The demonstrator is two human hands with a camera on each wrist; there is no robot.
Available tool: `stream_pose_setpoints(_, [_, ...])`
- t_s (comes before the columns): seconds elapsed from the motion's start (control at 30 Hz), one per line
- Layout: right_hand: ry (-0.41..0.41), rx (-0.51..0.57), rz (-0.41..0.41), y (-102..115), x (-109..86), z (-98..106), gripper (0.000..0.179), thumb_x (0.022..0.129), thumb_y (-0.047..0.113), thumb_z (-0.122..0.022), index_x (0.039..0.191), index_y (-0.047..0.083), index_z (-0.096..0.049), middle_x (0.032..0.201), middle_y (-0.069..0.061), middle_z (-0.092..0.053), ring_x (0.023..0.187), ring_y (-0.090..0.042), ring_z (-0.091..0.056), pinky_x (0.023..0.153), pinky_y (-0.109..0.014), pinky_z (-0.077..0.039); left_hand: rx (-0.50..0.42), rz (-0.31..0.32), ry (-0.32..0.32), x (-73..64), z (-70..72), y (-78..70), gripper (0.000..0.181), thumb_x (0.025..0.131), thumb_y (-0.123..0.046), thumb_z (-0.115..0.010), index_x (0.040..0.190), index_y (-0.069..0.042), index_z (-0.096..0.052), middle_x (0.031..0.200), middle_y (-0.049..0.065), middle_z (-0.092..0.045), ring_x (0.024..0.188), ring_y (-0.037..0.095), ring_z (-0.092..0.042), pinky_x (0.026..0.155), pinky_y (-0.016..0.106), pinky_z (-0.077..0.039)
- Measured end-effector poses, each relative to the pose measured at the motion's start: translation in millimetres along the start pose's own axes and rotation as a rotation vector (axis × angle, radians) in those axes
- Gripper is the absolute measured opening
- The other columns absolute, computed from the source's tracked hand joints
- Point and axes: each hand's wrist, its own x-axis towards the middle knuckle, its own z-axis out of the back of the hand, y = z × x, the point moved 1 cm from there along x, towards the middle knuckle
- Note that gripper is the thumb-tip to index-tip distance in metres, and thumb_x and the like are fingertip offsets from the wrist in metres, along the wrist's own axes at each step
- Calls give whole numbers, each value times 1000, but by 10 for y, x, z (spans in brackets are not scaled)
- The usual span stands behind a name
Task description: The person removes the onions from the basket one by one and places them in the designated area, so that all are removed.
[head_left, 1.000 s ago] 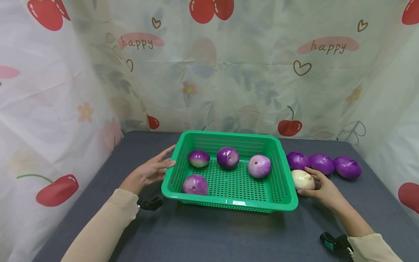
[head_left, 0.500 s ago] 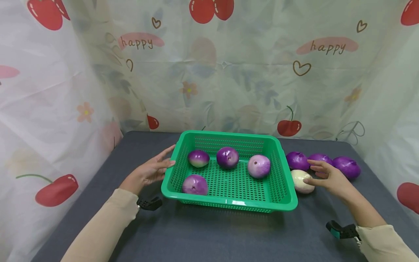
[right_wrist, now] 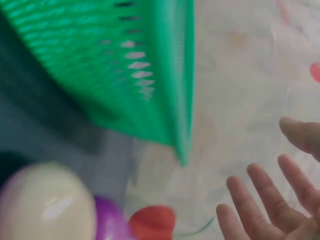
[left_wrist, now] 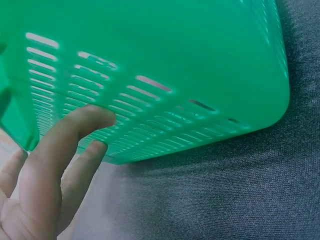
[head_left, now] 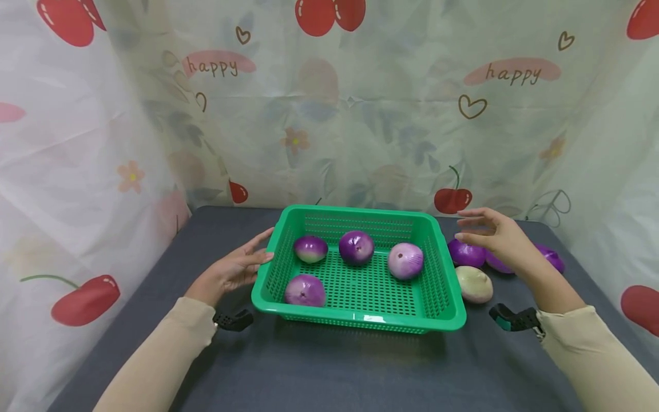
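In the head view a green plastic basket (head_left: 360,318) stands mid-table with several glossy purple onions inside, among them a dark one (head_left: 356,248) and a paler one (head_left: 405,261). My left hand (head_left: 231,272) touches its left side, fingers slightly bent against the slotted outer wall (left_wrist: 200,60) in the left wrist view. My right hand (head_left: 507,243) is raised, holding nothing, above a row of purple onions (head_left: 465,253) right of the basket, partly covering them. A cream-white onion (head_left: 475,285) sits beside the basket, in front of that row. The right wrist view shows my spread fingers (right_wrist: 267,200).
A dark grey cloth (head_left: 350,366) covers the table. White curtains (head_left: 350,131) printed with cherries enclose it at the back and sides. Black bands (head_left: 517,319) are worn at both wrists.
My right hand has let go of the cream-white onion, drawn back, then risen up and over the purple row. The onion stays by the basket. My left hand keeps its place.
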Motion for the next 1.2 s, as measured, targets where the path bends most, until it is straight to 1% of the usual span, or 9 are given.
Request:
stream_pose_setpoints(0.1, [-6,30,38,182,126,-34,61,93,44,-61,140,10,-44,138,-17,-51,126,-33,-50,90,-32,-51,-3,0,-3,1,5,-5,77,101,-8,-49,156,-36,-4,160,18,-17,92,17,-71,80,38,-60])
stream_pose_setpoints(0.2, [-15,65,80,352,265,-84,58,94,42,-61,140,10,-44,139,-16,-51,126,-31,-50,98,-42,-48,0,2,-5,0,9,-6,76,101,-8,-50,156,-36,-4,159,19,-18,92,17,-71,80,39,-60])
stream_pose_setpoints(0.37, [12,146,143,567,506,-230,59,97,33,-60,146,10,-38,144,-17,-46,129,-31,-48,100,-41,-48,9,5,-8,-2,5,4,76,101,-9,-51,156,-37,-5,160,18,-18,93,17,-71,80,38,-59])
stream_pose_setpoints(0.43, [29,186,164,616,593,-319,60,97,29,-60,148,9,-36,145,-19,-44,132,-33,-46,101,-44,-47,5,7,-9,-2,2,8,76,101,-9,-51,156,-37,-6,160,17,-19,93,17,-71,81,38,-59])
stream_pose_setpoints(0.57, [49,275,180,663,733,-551,57,96,23,-63,146,10,-39,145,-18,-45,134,-35,-44,106,-53,-41,0,8,-9,-1,1,11,76,101,-7,-50,156,-37,-6,159,17,-19,94,18,-71,81,39,-59])
stream_pose_setpoints(0.67, [74,312,187,691,800,-741,55,95,21,-64,145,11,-42,144,-17,-45,133,-35,-45,105,-53,-42,4,4,-6,3,4,12,76,101,-7,-50,156,-37,-6,160,18,-18,95,18,-70,81,39,-59])
stream_pose_setpoints(0.83, [142,322,169,738,863,-1049,55,94,22,-65,144,13,-43,145,-17,-44,134,-36,-44,105,-54,-42,14,1,-13,10,10,14,76,101,-9,-50,156,-38,-6,160,17,-19,94,17,-71,82,39,-59])
stream_pose_setpoints(0.97, [181,310,124,747,912,-1249,56,93,25,-67,143,16,-45,145,-16,-44,133,-35,-45,106,-54,-42,17,2,-16,8,15,14,76,101,-9,-50,156,-38,-6,160,17,-19,94,16,-71,81,39,-59])
stream_pose_setpoints(1.2, [231,237,111,698,982,-1425,57,92,25,-67,144,11,-45,147,-18,-44,134,-38,-44,106,-53,-42,-3,3,-7,2,6,3,77,101,-8,-50,156,-37,-5,160,17,-17,94,17,-71,80,38,-59])
